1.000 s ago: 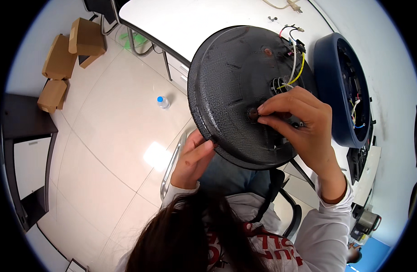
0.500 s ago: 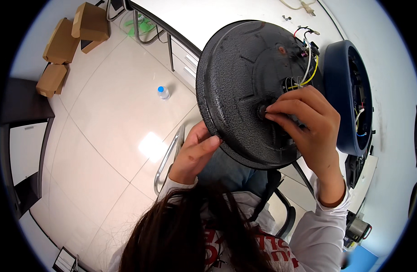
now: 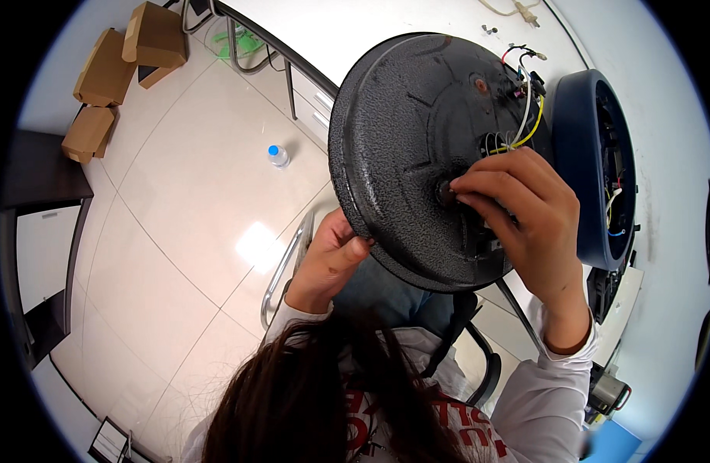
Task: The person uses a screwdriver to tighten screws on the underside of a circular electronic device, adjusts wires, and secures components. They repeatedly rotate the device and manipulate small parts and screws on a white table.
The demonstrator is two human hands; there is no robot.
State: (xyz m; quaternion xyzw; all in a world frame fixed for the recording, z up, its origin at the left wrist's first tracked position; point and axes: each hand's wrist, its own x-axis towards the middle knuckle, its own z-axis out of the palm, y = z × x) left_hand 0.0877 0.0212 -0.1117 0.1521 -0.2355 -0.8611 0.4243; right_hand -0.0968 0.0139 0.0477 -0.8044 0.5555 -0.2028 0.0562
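Note:
A large black round metal plate (image 3: 393, 147), its surface textured, is held tilted between my hands and the desk. It looks like the heating plate of an electric griddle. My left hand (image 3: 332, 258) grips its near left rim, the thumb at the edge and the other fingers partly hidden behind. With thumb and index finger, my right hand (image 3: 525, 212) pinches a small dark round part (image 3: 446, 191) seated on the plate's face. Beside those fingers a spring (image 3: 494, 143) stands out from the plate. White and yellow wires (image 3: 537, 116) run above it to a terminal.
On the white desk (image 3: 332, 31), a dark-blue round shell (image 3: 571, 154) with wires inside stands on edge to the right of the plate. Small screws (image 3: 489, 30) and a plug (image 3: 527, 15) lie at the back. A bottle (image 3: 278, 157) and cardboard boxes (image 3: 104, 69) are on the floor.
The plate has shifted slightly left and its near edge a little lower, my left hand moving with it. My right fingers stay on the small dark part.

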